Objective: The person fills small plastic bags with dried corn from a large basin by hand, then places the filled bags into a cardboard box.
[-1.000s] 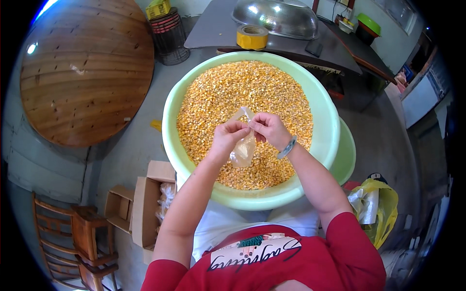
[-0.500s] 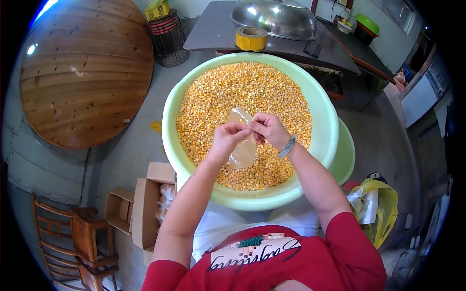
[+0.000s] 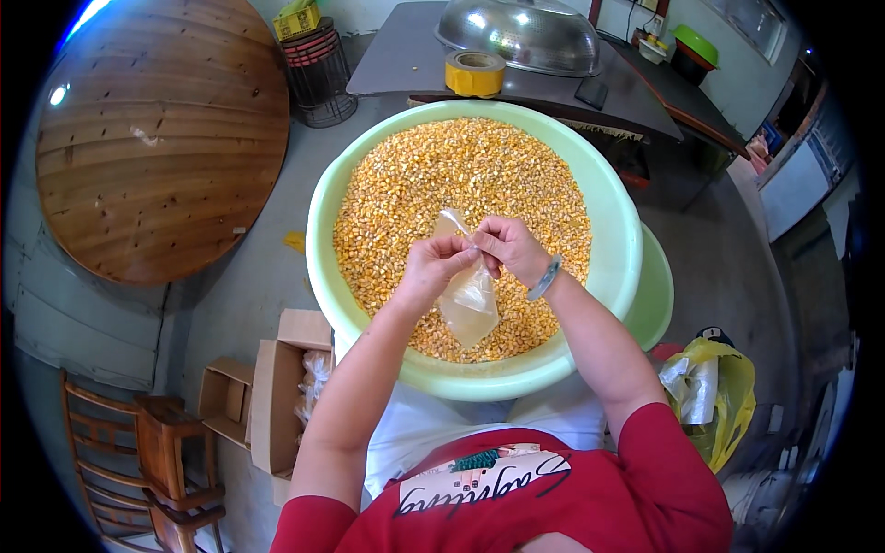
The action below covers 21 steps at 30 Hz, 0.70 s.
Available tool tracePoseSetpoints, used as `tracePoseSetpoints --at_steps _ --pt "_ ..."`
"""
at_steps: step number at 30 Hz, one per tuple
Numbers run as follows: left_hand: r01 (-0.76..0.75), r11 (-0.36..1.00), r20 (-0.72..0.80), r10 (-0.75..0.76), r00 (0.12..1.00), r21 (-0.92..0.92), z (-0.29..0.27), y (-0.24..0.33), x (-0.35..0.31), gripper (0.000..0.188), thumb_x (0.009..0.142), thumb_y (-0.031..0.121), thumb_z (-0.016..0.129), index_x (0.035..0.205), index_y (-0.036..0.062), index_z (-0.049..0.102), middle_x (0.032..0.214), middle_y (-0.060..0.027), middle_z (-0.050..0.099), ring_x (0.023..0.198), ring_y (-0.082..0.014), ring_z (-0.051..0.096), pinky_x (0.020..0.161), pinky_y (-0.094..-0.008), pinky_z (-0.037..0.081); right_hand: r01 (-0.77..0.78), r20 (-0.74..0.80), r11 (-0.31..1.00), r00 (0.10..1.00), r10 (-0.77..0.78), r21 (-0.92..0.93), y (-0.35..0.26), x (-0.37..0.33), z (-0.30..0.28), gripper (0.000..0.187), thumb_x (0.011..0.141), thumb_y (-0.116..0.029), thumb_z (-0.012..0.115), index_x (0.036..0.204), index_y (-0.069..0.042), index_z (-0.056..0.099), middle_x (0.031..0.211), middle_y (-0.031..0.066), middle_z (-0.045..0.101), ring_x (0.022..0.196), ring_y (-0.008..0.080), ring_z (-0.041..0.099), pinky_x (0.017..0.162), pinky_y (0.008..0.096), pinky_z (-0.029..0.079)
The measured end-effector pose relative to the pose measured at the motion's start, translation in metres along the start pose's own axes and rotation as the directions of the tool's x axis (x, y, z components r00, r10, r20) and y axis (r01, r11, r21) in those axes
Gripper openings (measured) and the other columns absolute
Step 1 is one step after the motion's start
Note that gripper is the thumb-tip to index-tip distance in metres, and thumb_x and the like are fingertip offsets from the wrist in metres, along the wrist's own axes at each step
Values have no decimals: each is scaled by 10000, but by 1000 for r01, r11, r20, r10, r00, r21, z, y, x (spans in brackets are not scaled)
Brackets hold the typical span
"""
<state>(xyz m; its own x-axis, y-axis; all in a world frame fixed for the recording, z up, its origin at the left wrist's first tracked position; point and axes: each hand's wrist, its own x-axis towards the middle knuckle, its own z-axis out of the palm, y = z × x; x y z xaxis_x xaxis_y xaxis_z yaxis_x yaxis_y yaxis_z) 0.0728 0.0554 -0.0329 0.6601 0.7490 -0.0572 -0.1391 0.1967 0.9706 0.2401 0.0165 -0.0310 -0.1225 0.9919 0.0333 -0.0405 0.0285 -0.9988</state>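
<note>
Over a big pale green basin (image 3: 595, 364) of yellow corn kernels (image 3: 461, 152), both my hands meet at a clear plastic bag (image 3: 471, 309). My left hand (image 3: 433, 264) pinches it between thumb and fingertips. Against those fingertips, my right hand (image 3: 513, 247) pinches the bag too, with a bracelet (image 3: 546, 278) on its wrist. The thin bag looks flat; most of it hangs below my fingers, toward me, and a small corner sticks out above them. Just where each fingertip grips the film is hidden.
Beyond the basin stands a grey table (image 3: 392, 64) with a tape roll (image 3: 475, 74) and a metal dome lid (image 3: 521, 37). Cardboard boxes (image 3: 267, 405) sit at left near a wooden chair (image 3: 166, 452). A yellow plastic bag (image 3: 733, 405) lies at right. A round wooden tabletop (image 3: 161, 138) leans far left.
The lower part of the plastic bag has swung and spread toward me and slightly right, while less of it shows above my fingers. My hands have hardly moved.
</note>
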Motion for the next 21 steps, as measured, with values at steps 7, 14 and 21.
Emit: tracePoseSetpoints --at_steps 7,14,21 --pt "-23 992 -46 17 999 -124 -4 -8 5 71 790 24 569 857 4 578 772 -50 619 682 -104 572 638 -231 458 159 -225 986 960 -164 -41 10 11 -7 221 890 -234 515 925 -17 546 839 56 598 748 107 567 657 228 466" --pt "23 995 -3 -24 1000 -100 -3 -1 3 89 781 27 527 843 6 588 742 -56 604 625 -117 563 605 -235 465 -117 58 980 992 109 163 3 6 -5 285 814 -193 620 990 27 574 949 75 620 857 116 580 779 255 461" --pt "1 1000 -209 -7 978 -28 -11 -10 10 175 830 125 554 912 -16 619 739 -49 610 638 -88 559 575 -211 451 63 -235 997 971 -50 47 6 7 -10 122 790 -117 633 842 -6 638 713 9 615 562 65 537 488 197 417"
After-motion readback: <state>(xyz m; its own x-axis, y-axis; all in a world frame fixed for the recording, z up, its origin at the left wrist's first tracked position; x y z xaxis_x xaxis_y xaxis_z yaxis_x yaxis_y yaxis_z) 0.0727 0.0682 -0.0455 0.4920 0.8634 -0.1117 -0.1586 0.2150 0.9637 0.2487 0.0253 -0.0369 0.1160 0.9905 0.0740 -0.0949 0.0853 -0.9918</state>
